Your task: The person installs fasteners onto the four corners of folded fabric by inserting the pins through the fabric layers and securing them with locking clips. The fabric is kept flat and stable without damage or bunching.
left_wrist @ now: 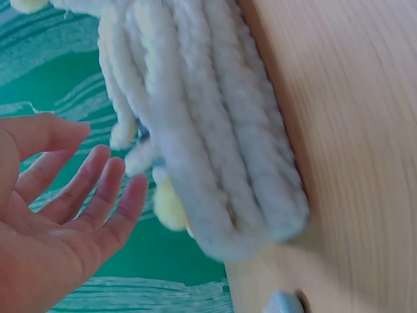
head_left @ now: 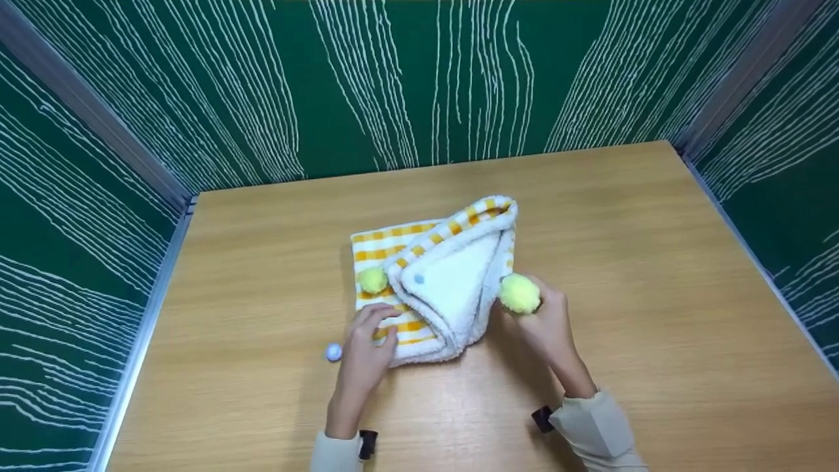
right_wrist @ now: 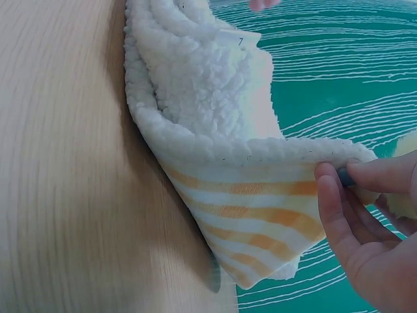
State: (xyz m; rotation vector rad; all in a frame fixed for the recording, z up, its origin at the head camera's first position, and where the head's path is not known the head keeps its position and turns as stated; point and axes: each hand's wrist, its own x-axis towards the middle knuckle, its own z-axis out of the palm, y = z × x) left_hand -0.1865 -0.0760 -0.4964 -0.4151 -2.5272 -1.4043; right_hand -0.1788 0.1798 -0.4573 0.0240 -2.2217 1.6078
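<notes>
A folded fleece-lined cloth (head_left: 452,282) lies mid-table, yellow-and-white checked outside and white and fluffy inside. One flap is turned over and shows a pale snap button (head_left: 419,279). My right hand (head_left: 547,324) pinches a corner on the right, where a dark button (right_wrist: 344,176) sits between thumb and finger. A yellow pompom (head_left: 520,294) shows at that hand. Another pompom (head_left: 373,280) rests on the checked left part. Over the lower left edge is my left hand (head_left: 367,347), its fingers loosely bent and gripping nothing; the left wrist view shows them apart from the fleece.
A small bluish-white ball (head_left: 333,352) lies on the wooden table (head_left: 262,262) left of my left hand. Green panels (head_left: 419,78) with white wavy lines stand behind and at both sides. A white tag (right_wrist: 239,38) marked 7 shows on the fleece.
</notes>
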